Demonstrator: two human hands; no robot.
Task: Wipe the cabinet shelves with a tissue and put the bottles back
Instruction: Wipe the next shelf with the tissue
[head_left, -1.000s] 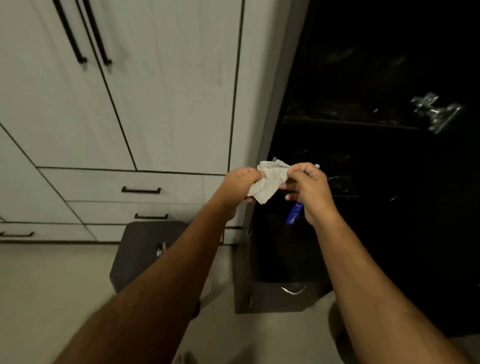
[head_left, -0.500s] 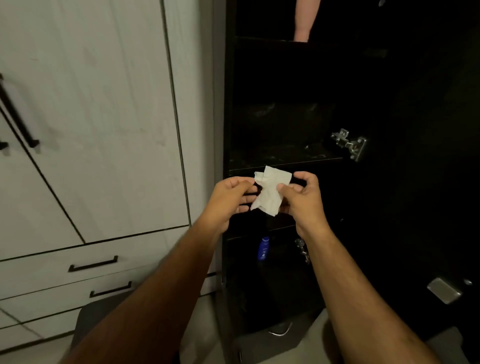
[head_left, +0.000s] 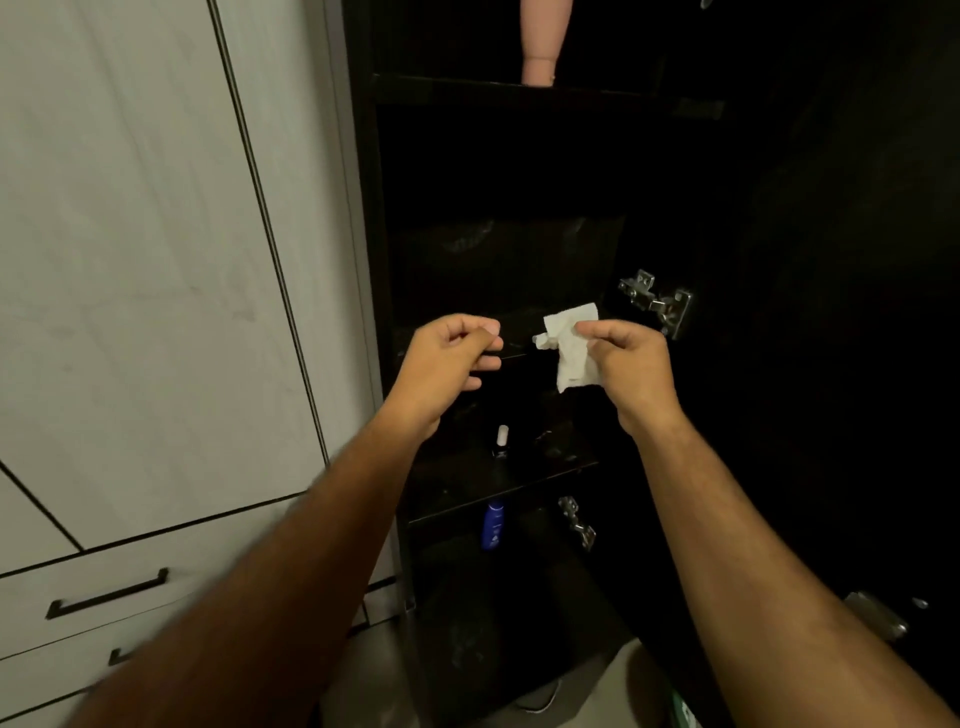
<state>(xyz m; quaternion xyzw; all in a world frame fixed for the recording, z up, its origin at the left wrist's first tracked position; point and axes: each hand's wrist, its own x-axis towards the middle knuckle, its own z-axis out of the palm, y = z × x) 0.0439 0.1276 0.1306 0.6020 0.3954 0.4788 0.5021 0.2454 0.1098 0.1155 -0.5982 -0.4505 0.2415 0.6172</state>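
Tissue (head_left: 571, 348): white, crumpled, hanging loosely from the right hand (head_left: 626, 364), which pinches its upper edge between thumb and curled fingers in front of the middle shelf (head_left: 519, 319) of the dark cabinet (head_left: 369, 260). Judged very light, soft and limp; likely tears if dragged hard or snagged on the metal hinge (head_left: 657, 304) just beside it. Best bunched into a pad in the palm, fingers behind it, not held by one corner. Left hand (head_left: 449, 358): apart from the tissue, fingers curled with thumb on forefinger, nothing visibly in it. Lower shelf (head_left: 498, 488) carries a small dark bottle (head_left: 501, 441) with a pale cap; a blue bottle (head_left: 492, 525) stands on the level below. Both look small and smooth, probably slippery plastic or glass; grip round the body. A pinkish bottle (head_left: 540, 41) stands on the top shelf. Shelf surfaces are too dark to judge for dust. Pale cupboard doors (head_left: 156, 260) and drawers lie to the left.
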